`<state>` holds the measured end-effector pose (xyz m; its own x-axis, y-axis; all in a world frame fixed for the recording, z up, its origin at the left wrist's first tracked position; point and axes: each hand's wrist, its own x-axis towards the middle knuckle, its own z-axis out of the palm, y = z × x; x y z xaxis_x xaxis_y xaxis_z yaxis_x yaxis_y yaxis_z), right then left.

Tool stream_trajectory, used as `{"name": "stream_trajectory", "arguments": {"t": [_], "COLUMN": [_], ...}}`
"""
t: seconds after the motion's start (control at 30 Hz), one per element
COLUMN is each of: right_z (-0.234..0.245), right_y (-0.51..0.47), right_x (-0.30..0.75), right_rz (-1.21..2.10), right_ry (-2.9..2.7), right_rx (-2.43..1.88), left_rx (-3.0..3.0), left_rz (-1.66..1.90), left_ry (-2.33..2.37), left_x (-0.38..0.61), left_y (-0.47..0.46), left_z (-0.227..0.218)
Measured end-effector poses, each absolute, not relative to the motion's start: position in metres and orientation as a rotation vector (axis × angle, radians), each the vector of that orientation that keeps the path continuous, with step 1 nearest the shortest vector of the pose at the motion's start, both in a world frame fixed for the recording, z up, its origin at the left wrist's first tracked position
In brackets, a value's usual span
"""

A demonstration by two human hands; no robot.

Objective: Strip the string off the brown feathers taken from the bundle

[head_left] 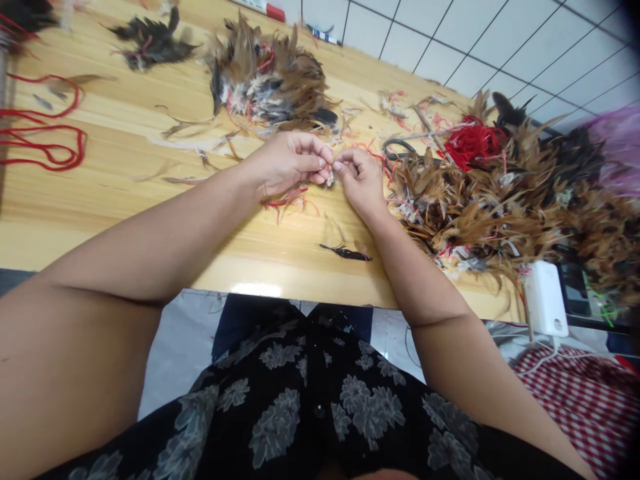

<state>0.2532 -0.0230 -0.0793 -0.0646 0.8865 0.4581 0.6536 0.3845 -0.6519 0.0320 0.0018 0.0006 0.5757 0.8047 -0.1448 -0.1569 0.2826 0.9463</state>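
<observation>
My left hand and my right hand meet over the middle of the table, fingertips pinched and almost touching. Between them is a small whitish tuft, seemingly the fluffy base of a feather; fingers hide most of it. Both hands are closed on it. Red string scraps lie just below my left hand. Behind the hands rests a big bundle of brown feathers with white fluffy bases. A heap of brown feathers lies close to my right wrist, and a dark loose feather lies nearer the table edge.
Red cord loops at the left, with a dark feather bunch behind it. A red string pile sits by black-handled scissors. On the right edge stands a white power adapter. A tiled wall backs the table.
</observation>
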Motion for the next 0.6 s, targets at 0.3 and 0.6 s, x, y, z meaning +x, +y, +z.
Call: {"name": "stream_trajectory", "arguments": {"t": [0.3, 0.6], "right_z": [-0.086, -0.084], "right_y": [-0.018, -0.021], "right_x": [0.255, 0.25], "right_rz": [0.374, 0.393], "right_ry": [-1.811, -1.816], "right_rx": [-1.386, -1.365], "left_rx": [1.08, 1.237], "left_rz": [0.733, 0.759], "left_ry": [0.674, 0.711], "left_x": [0.031, 0.034], "left_y": [0.006, 0.007], "left_z": [-0.005, -0.012]}}
